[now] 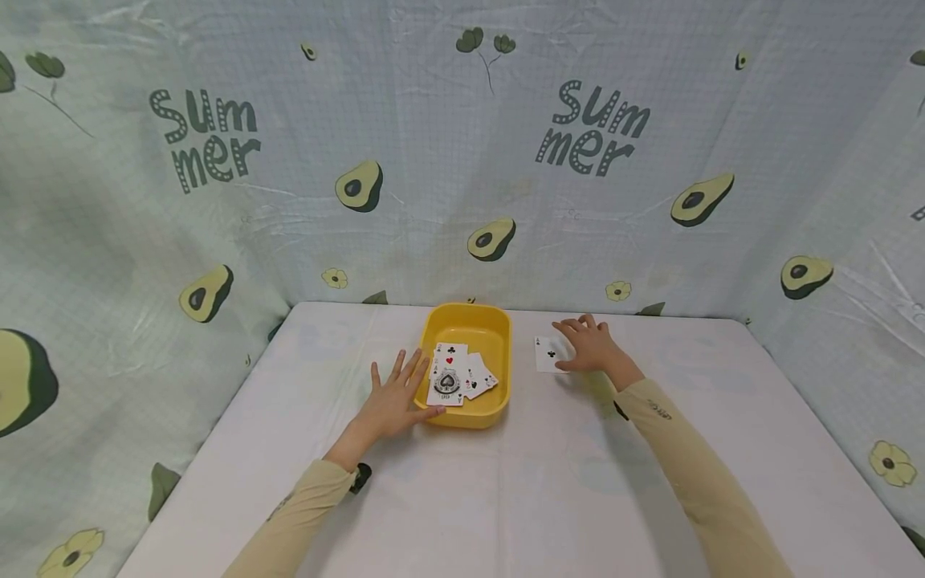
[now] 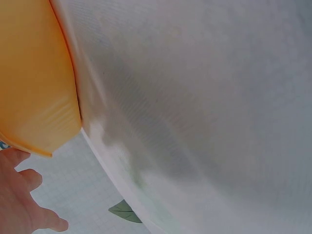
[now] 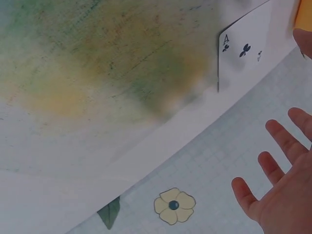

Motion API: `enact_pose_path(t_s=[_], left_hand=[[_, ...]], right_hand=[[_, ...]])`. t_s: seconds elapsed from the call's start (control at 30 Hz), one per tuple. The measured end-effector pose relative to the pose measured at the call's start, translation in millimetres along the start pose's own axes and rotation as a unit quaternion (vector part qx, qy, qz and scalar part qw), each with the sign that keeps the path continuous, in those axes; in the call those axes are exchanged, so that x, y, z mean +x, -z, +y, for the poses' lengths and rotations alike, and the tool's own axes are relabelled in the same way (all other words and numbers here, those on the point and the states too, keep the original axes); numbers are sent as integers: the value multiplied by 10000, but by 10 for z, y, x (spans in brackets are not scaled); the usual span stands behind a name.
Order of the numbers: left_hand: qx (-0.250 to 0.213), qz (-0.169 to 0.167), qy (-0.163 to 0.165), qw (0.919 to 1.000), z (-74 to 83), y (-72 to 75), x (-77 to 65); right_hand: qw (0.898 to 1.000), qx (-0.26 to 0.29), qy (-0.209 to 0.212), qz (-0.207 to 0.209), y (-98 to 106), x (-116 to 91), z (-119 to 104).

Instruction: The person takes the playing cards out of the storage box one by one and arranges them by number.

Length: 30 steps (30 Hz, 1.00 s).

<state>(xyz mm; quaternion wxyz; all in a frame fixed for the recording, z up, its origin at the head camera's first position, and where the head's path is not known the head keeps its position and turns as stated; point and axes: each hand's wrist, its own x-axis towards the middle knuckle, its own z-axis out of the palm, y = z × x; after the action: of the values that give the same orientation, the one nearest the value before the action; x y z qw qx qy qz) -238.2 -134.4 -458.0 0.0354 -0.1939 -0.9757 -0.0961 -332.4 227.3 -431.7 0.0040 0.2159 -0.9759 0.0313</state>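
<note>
Softly wrinkled cloth (image 1: 433,120) on three sides of a pale table (image 1: 433,514)

The cloth is thin and greyish white, with a fine grid weave, shiny creases and printed avocados (image 1: 491,241), yellow flowers (image 1: 335,278) and dark "summer" lettering (image 1: 594,128). The table is a broad, flat top in near-white, with blurred green and yellow patches showing in the right wrist view. Two beige sleeves, the left sleeve (image 1: 289,522) and right sleeve (image 1: 694,474), come in from the near side, their fabric smooth with small folds.

A glossy yellow tub (image 1: 462,311), oblong with rounded corners, stands near the middle of the table. The left hand (image 1: 393,401) is spread against its left rim, thumb over the near corner, grasping nothing. The right hand (image 1: 594,347) hovers with fingers apart and gently bent, also free of any hold, over the right side of an ace of clubs (image 1: 547,354). That card lies on the table just right of the tub. Inside the tub, stiff white cards (image 1: 477,376) overlap in a loose fan, with an ornate ace of spades (image 1: 447,382) nearest.
</note>
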Motion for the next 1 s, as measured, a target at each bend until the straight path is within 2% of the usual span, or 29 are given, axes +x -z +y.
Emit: enact_pose_path(t_s=[0.5,1.0], left_hand=[[0,13,-1,10000,-25,9,2],[-153,-15,-7,9999,-2,17,5]], right_hand=[[9964,40,706,460,178,87,-393],[9925,-12,1150,422,142,228,-902]])
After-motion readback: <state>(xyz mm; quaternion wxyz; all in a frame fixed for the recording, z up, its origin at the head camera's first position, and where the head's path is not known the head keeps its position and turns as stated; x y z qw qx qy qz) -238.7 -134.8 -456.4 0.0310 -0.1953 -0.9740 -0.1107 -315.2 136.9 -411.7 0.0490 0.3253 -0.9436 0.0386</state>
